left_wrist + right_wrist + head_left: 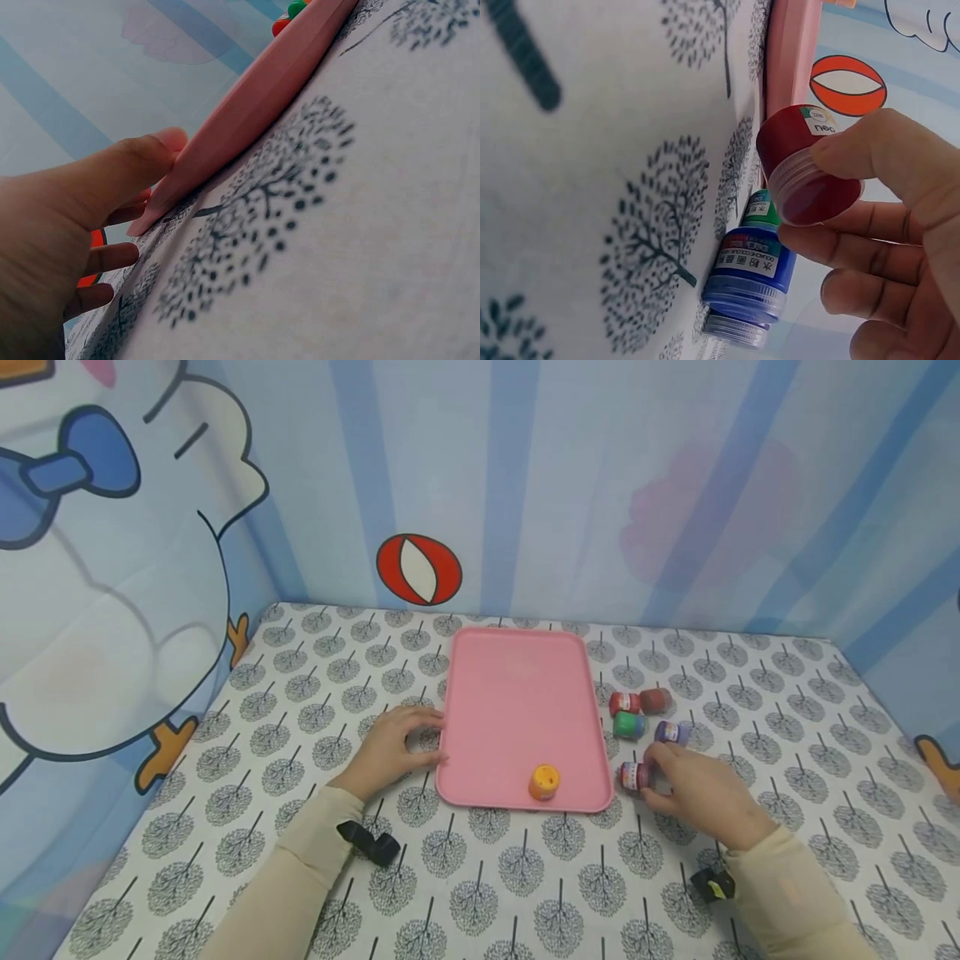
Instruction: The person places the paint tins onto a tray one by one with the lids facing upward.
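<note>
My right hand [701, 793] pinches a dark red paint jar [784, 142] between thumb and fingers, just right of the pink tray [517, 710]. The jar is tilted, its clear lid toward the palm. At the tray's left edge is my left hand [393, 750], thumb and fingers spread, the thumb touching the rim in the left wrist view. A yellow-orange paint jar [543, 782] sits in the tray's near right part. Beyond my right hand are a purple-blue jar [672, 732], a green jar [628, 725], a red jar [624, 702] and a brownish-red jar [656, 699].
A white cloth with a tree print [480, 893] covers the table. Behind it hangs a blue-striped curtain [570, 485] with cartoon figures. Black straps with small mounts [369, 843] are on both wrists.
</note>
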Tool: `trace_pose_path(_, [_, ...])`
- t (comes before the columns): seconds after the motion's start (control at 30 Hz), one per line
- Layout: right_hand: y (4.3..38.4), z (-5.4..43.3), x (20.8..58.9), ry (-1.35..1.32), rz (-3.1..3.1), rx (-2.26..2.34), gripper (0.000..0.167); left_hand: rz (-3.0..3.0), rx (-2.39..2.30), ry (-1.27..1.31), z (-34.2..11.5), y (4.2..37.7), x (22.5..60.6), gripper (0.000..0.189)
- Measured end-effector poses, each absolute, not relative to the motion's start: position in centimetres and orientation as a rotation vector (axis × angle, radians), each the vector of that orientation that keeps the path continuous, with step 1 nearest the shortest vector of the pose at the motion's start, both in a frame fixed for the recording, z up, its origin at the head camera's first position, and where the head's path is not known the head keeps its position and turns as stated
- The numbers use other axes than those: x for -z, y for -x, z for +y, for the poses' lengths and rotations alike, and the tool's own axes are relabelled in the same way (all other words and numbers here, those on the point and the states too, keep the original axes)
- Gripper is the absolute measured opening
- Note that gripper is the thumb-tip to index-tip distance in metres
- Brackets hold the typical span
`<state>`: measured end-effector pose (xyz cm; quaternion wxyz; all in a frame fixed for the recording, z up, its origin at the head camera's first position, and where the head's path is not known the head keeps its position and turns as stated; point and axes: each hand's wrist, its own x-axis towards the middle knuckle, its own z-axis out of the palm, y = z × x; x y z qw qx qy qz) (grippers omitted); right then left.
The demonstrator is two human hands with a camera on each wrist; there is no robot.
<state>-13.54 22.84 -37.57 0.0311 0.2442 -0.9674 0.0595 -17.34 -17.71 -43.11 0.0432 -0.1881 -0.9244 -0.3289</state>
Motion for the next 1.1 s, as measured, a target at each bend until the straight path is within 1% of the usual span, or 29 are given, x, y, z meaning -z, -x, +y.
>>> trace_pose_path(0.27, [13.5, 22.7, 37.2, -0.793, -2.927, -0.231, 0.021, -2.821, 1.013, 0.574, -17.7, 17.3, 43.2, 0.052])
trace_pose_path(0.37, [13.5, 22.6, 37.0, -0.793, -2.913, -0.246, 0.021, -2.817, 1.016, 0.576, -17.7, 17.3, 43.2, 0.052])
trace_pose_path(0.6, [13.8, 22.3, 36.8, -0.81, -2.86, -0.218, 0.032, -2.817, 1.019, 0.58, -17.7, 17.4, 43.3, 0.052])
trace_pose_path(0.77, [13.9, 22.1, 36.6, -0.839, -2.811, -0.205, 0.036, -2.821, 1.025, 0.58, -17.7, 17.5, 43.1, 0.052])
trace_pose_path(1.1, [14.1, 20.9, 36.0, -0.86, -2.802, -0.225, 0.033, -2.815, 1.031, 0.58, -17.7, 17.4, 43.1, 0.05])
